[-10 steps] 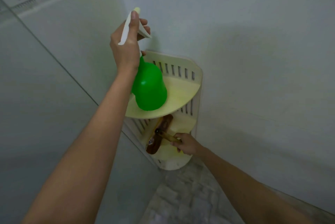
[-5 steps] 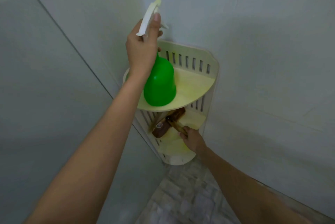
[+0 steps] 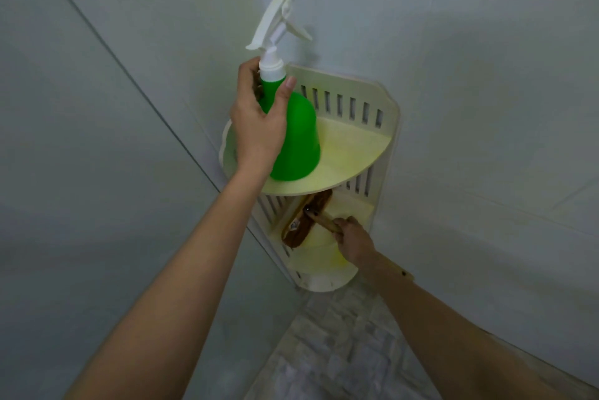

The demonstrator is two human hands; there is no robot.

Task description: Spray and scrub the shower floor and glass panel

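Observation:
A green spray bottle (image 3: 299, 137) with a white trigger head stands on the top tier of a cream corner shelf (image 3: 363, 147). My left hand (image 3: 259, 121) grips its neck just under the white collar. On the tier below lies a brown scrub brush (image 3: 306, 221) with a wooden handle, and my right hand (image 3: 351, 239) holds that handle. The glass panel (image 3: 81, 156) fills the left side. The grey stone-patterned shower floor (image 3: 337, 344) shows at the bottom.
The shelf sits in the corner where the glass panel meets the pale tiled wall (image 3: 486, 75). A third, lowest tier (image 3: 324, 279) of the shelf hangs just above the floor.
My left hand has slid down from the trigger head to the bottle's neck. My right hand stays on the brush handle. The view has shifted a little.

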